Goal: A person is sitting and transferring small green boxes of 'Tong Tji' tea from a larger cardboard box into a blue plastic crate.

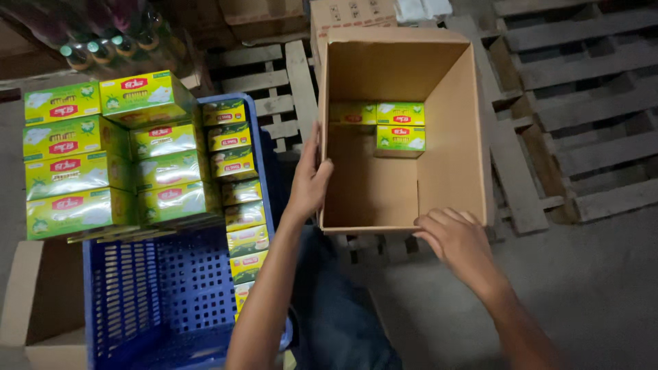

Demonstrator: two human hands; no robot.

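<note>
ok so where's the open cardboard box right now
In the head view the open cardboard box sits centre-right on wooden pallets, right of the blue crate, with the left hand and right hand on its edges.
</note>
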